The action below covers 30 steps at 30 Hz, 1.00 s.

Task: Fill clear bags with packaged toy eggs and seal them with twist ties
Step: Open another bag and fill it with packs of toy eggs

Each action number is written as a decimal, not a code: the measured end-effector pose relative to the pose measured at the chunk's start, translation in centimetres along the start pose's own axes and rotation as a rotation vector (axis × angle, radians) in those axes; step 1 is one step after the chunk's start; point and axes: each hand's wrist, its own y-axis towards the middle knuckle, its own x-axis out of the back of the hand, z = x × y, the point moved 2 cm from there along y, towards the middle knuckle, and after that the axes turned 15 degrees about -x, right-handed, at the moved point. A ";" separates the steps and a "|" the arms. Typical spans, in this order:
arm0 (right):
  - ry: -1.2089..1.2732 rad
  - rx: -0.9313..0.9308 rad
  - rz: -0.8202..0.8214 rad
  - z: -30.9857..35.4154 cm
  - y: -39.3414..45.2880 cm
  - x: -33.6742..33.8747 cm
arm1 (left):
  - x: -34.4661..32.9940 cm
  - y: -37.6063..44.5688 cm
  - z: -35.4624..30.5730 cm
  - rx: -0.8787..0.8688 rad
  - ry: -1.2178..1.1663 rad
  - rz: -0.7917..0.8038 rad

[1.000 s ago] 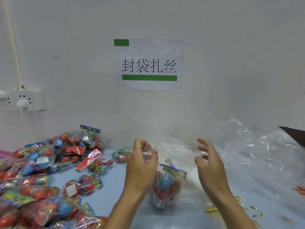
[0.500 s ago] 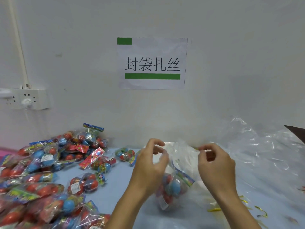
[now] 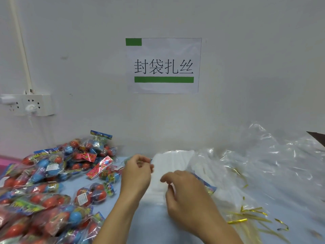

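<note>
Nearest the camera, gold twist ties (image 3: 237, 221) are seen scattered on the pale blue worktop (image 3: 151, 224) to the right of the right hand (image 3: 186, 196). The fingers of that hand are curled over a motion-blurred clear bag (image 3: 168, 166); whether the film is actually pinched cannot be told. A coloured header card of an egg packet (image 3: 206, 186) is glimpsed just behind the right hand, apparently inside the bag. The bag's upper left edge is pinched between thumb and curled fingers of the left hand (image 3: 136, 175), a little farther off. To the left of the left hand, a heap of packaged toy eggs (image 3: 44, 182), red and blue in clear wrappers, is spread across the worktop, with one packet (image 3: 91, 193) lying apart just beside the left forearm. Beyond the right hand, crumpled clear plastic sheeting (image 3: 274, 164) is piled against the wall. On the wall behind, a paper sign (image 3: 163, 66) with green bars is fixed above the hands, and a power strip (image 3: 29, 104) is mounted far to the left.
</note>
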 end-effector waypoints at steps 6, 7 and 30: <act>0.020 -0.078 0.038 -0.8 0.1 -0.2 | 3.4 0.9 3.2 0.150 0.898 0.197; 0.030 -0.076 0.036 -0.7 0.1 -0.3 | 3.9 0.9 3.6 0.218 0.990 0.248; 0.222 -0.206 0.061 -0.9 0.2 -0.6 | 3.1 0.8 1.4 -0.142 0.666 -0.043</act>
